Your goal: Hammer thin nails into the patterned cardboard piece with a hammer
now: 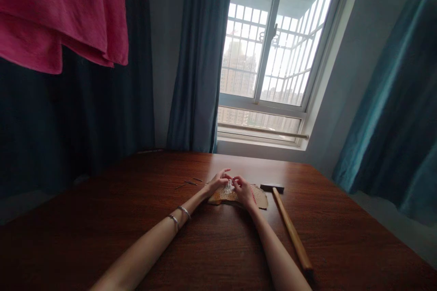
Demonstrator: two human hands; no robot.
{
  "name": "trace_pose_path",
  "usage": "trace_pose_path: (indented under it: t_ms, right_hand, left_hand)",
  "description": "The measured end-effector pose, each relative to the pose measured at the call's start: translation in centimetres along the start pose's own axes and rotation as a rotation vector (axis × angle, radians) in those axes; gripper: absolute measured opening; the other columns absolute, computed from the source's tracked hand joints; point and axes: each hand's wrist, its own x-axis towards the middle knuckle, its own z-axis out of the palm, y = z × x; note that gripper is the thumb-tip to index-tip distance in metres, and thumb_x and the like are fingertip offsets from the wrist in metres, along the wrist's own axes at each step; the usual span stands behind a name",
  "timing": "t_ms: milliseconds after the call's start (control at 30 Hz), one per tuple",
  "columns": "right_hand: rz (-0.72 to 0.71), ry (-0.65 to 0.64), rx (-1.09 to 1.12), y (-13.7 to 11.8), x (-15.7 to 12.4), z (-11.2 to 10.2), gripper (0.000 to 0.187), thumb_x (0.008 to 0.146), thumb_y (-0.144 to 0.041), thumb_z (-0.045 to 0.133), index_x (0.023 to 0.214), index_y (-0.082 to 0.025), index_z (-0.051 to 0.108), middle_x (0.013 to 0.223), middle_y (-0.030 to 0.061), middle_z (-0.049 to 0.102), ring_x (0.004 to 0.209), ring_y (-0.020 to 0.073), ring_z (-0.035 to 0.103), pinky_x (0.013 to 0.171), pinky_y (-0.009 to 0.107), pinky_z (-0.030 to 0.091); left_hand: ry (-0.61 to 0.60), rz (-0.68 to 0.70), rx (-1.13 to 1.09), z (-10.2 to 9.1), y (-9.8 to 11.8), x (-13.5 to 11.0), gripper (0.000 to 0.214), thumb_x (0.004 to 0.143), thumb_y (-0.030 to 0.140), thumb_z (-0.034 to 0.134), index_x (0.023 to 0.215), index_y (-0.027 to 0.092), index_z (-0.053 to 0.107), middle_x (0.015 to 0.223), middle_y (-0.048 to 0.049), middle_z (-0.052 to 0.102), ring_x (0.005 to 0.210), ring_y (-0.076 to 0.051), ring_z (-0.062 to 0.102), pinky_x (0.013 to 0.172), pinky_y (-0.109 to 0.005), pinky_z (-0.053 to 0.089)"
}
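Over a small piece of brown cardboard (pixel 261 199) with a spotted, orange-white patterned surface, both my hands meet at the fingertips. My left hand (pixel 218 182) comes in from the left, its fingers bent at a cluster of thin whitish upright pieces (pixel 229 185). From the right, my right hand (pixel 243 191) pinches with thumb and forefinger just beside that cluster. What either hand holds is too small to make out. Along the cardboard's right part run a row of thin pins or teeth and a reddish strip, partly behind my right hand.
A hammer (pixel 290 225) with a wooden handle lies right of the cardboard. Several thin dark rods, like nails (pixel 189 183), lie to the left. The brown wooden table (pixel 205 250) reaches toward a window (pixel 269 54) with blue curtains (pixel 201 54). A pink cloth (pixel 68 13) hangs upper left.
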Motion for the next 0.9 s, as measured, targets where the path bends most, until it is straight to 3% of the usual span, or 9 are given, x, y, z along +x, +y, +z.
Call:
trace_pose_path:
  t_ms: [200,633,900]
  right_hand:
    - [0.004,-0.005,-0.015,0.3,0.1,0.2,0.032,0.078,-0.047,0.045,0.086,-0.021,0.060,0.067,0.0005,0.065,0.055,0.0136,0.058,0.051,0.022,0.042]
    - [-0.008,0.010,-0.088,0.8,0.0,0.3,0.027,0.079,-0.046,0.046,0.083,-0.023,0.061,0.067,-0.0010,0.066,0.058,0.0128,0.056,0.055,0.021,0.040]
    - [-0.032,-0.006,-0.092,1.0,0.0,0.3,0.028,0.080,-0.045,0.045,0.084,-0.024,0.063,0.071,-0.0007,0.066,0.062,0.0128,0.058,0.058,0.021,0.041]
  left_hand:
    - [0.002,0.091,0.207,0.1,-0.8,0.3,0.055,0.062,0.014,0.054,0.116,0.014,0.047,0.085,-0.0036,0.061,0.080,-0.016,0.057,0.074,-0.028,0.043]
    - [0.045,0.162,0.361,-0.2,-2.5,0.7,0.051,0.066,0.015,0.056,0.115,0.014,0.047,0.085,-0.0038,0.061,0.080,-0.015,0.058,0.074,-0.028,0.046]
    - [0.042,0.148,0.472,0.0,-2.2,0.6,0.032,0.065,0.020,0.061,0.095,0.013,0.055,0.080,-0.0029,0.062,0.074,-0.014,0.058,0.066,-0.024,0.045]
